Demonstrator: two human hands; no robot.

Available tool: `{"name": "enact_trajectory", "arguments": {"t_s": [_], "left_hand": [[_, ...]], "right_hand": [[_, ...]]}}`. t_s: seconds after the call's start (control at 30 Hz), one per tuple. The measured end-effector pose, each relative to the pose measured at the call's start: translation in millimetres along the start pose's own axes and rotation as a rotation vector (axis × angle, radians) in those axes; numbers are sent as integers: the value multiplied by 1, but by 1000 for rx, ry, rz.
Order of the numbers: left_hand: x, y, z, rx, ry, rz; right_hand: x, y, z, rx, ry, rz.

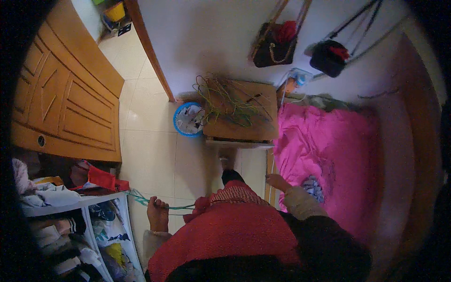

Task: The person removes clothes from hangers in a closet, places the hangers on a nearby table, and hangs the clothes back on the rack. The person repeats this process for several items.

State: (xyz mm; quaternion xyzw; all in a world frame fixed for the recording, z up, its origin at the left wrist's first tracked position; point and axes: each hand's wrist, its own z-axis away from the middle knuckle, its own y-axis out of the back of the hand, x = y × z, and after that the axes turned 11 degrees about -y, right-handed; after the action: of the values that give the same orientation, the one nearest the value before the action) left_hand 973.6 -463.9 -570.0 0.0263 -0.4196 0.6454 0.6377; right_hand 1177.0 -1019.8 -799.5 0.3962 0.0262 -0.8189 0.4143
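Note:
My left hand (158, 213) is closed around several thin green wire hangers (179, 208), which stick out on both sides of it. Their left ends (139, 197) come close to the corner of a white shelf unit, and their right ends pass in front of my red clothing (229, 229). At the right, my right hand (278, 181) hangs beside the edge of a bed with a pink cover (317, 141). It is small and blurred, so its finger pose is unclear; nothing is visible in it.
Tangled wire hangers (229, 102) lie on a small wooden cabinet (260, 130). Beside it stands a blue-rimmed waste basket (175, 121). A wooden door (88, 112) stands ajar at left, above a white shelf unit (88, 201) full of clothes. Two dark bags (282, 53) hang on the wall.

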Motion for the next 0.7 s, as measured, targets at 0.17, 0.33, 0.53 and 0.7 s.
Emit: {"name": "enact_trajectory", "arguments": {"t_s": [0.17, 0.33, 0.53, 0.7], "left_hand": [[-15, -30, -5, 154, -10, -85], [-45, -109, 17, 271, -156, -193], [-55, -117, 15, 355, -77, -234], [-67, -116, 10, 438, -25, -233]], "right_hand": [[-114, 50, -105, 128, -79, 269], [-227, 98, -183, 213, -103, 645], [-307, 103, -251, 433, -56, 920], [-334, 96, -263, 552, -4, 1015]]}}
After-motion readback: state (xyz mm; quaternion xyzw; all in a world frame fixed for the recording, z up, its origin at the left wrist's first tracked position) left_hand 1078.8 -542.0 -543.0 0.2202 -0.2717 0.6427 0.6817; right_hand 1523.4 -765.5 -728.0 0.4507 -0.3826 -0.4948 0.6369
